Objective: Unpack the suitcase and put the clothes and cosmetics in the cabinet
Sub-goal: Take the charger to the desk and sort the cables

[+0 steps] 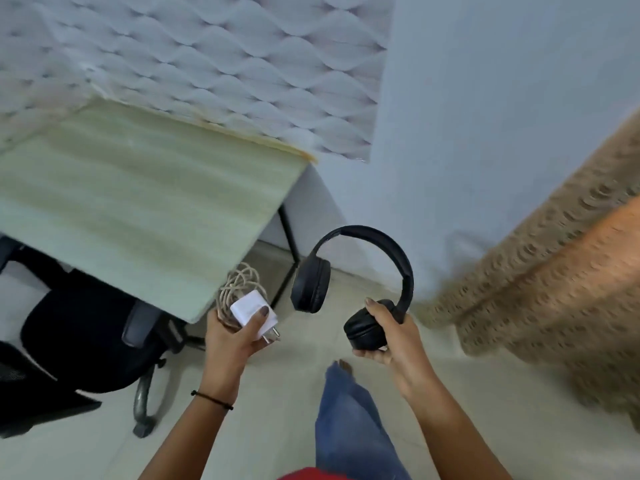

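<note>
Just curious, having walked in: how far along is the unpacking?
Done: cannot tell; neither suitcase nor cabinet is in view. In hand: the left hand holds a white charger and coiled cable, the right hand grips black headphones by one ear cup, near a desk. Left: putting these away; clothes and cosmetics are unseen.

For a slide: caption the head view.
Left hand holds charger and coiled cable; right hand grips black headphones near a desk.

Gripped by one earcup, black headphones [310, 289] stand headband-up; white charger [252, 311] and coiled cable [239, 282] held together
</note>
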